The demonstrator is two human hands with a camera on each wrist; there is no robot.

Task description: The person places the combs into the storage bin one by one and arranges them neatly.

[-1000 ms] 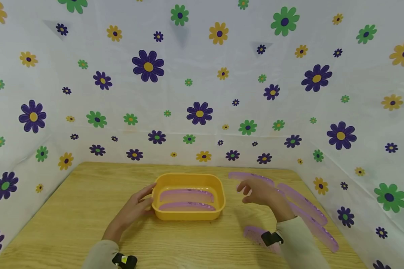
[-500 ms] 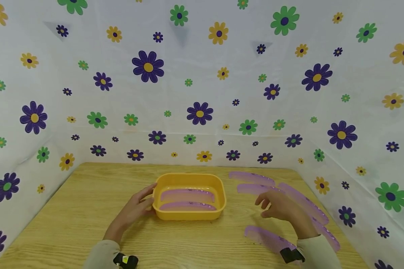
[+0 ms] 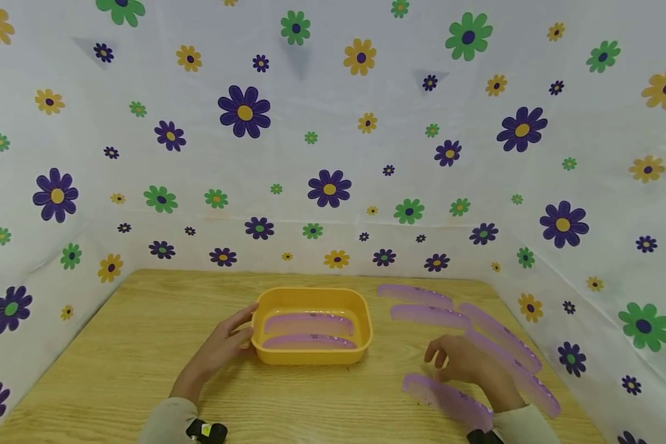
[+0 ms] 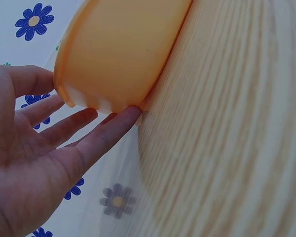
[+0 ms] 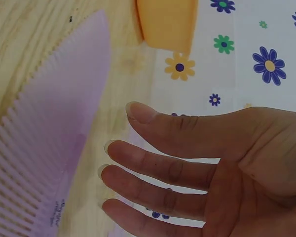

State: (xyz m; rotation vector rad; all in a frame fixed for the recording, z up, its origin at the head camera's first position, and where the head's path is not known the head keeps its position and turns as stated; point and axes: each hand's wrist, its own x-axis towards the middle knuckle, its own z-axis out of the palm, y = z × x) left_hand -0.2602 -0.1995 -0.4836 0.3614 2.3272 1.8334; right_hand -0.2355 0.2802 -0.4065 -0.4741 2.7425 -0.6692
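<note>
A yellow plastic box (image 3: 311, 357) stands mid-table with two purple combs inside, a rear comb (image 3: 305, 321) and a front comb (image 3: 305, 341). My left hand (image 3: 216, 348) touches the box's left end; the left wrist view has its fairly straight fingertips against the yellow wall (image 4: 123, 54). Right of the box, my right hand (image 3: 468, 364) hangs over the table, fingers loosely bent, holding nothing. Just below it lies a near purple comb (image 3: 446, 399), partly covered by the right wrist. The right wrist view shows this comb's teeth and spine (image 5: 64, 98) apart from the fingertips.
More purple combs lie right of the box: one at the back (image 3: 413, 295), one in front of it (image 3: 428, 314), and two slanting ones, an outer comb (image 3: 502, 336) and an inner comb (image 3: 524, 381). Flowered cloth walls (image 3: 333, 154) enclose the wooden table (image 3: 144, 327).
My right hand has moved right and toward me, from over the back combs to above the near comb. The left hand and the box have stayed put.
</note>
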